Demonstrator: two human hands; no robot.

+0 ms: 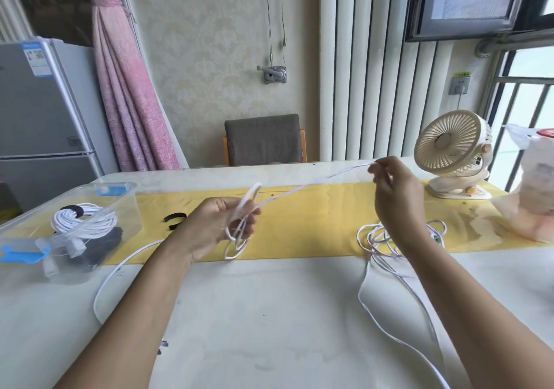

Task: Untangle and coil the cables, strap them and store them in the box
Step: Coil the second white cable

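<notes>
Nearest the person, the pale table (269,313) carries flat white cord. One run curves past the left forearm, and another trails from the right edge of the view up toward a loose heap (374,238) lying under the right wrist on the yellow runner (314,223).

Above the runner's near edge, the left hand (215,226) is raised off the table with its fingers curled around several loops of the white cable (299,189). The loops hang below the palm and poke up above the fingers. From that grip the cable stretches taut, up and to the right, to the right hand (398,199). That hand is held higher and farther back, and pinches the line between thumb and fingertips.

Just left of the left hand, a black strap (175,220) lies on the runner. Farther left stands the clear box (129,205), holding a coiled white cable (87,223) bound with a black band and a dark bundle (105,247) beside it.

Toward the far right of the table sit a cream fan (449,145) and a plastic bag (536,196). A grey chair (263,139) stands behind the table against the wall.
</notes>
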